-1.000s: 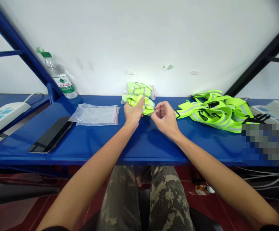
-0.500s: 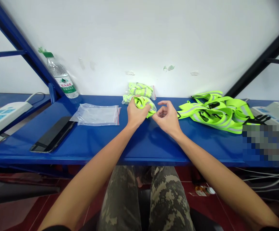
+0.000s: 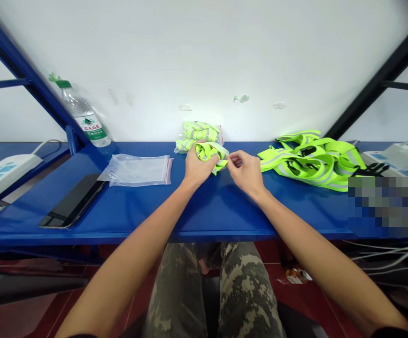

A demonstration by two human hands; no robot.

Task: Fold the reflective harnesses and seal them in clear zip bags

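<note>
My left hand (image 3: 198, 168) is closed around a rolled neon-yellow reflective strap (image 3: 209, 150), just above the middle of the blue table. Part of a clear plastic bag seems to cover the strap. At the bundle's right edge, my right hand (image 3: 248, 171) is pinched on that edge; whether bag or strap lies between its fingertips is hard to see. Directly behind stand bagged reflective straps (image 3: 200, 130), partly hidden by the held bundle. To the right lies a loose heap of reflective straps (image 3: 312, 162) with grey stripes and black buckles.
Flat clear zip bags (image 3: 138, 169) lie left of my hands, beside a black phone (image 3: 73, 202). A water bottle (image 3: 89, 119) leans at the back left. White power strips (image 3: 8, 173) sit at the left. The blue table (image 3: 143, 211) meets a white wall.
My right hand's raised fingers have curled in, and its fingertips have closed at the bundle's right edge. My left hand keeps its hold. The whole view has shifted slightly.
</note>
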